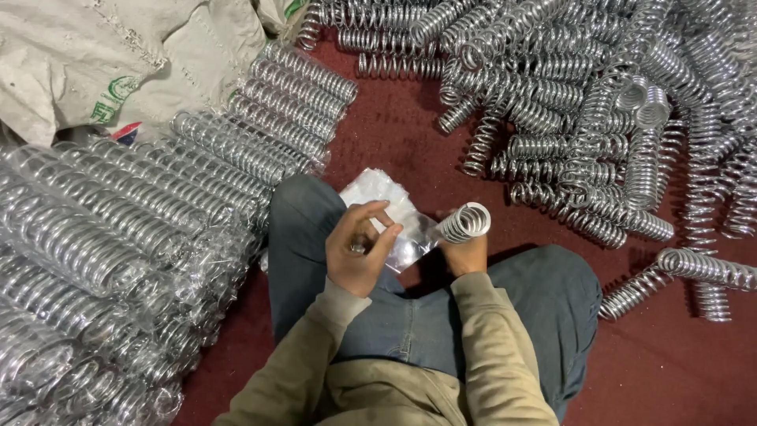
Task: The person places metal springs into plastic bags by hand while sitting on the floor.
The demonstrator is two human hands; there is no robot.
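I sit cross-legged on a dark red floor. My right hand [465,251] grips a shiny metal coil spring [465,222], its open end turned up toward me. My left hand [359,246] pinches the edge of a clear plastic bag [410,237], fingers curled around its mouth. More clear bags [377,189] lie stacked on my left knee, just beyond the hands. The bag and the spring are close together but I cannot tell if they touch.
A big loose heap of coil springs [583,102] covers the floor ahead and to the right. Bagged springs [118,237] lie in rows at my left. A beige woven sack [102,55] sits at the far left.
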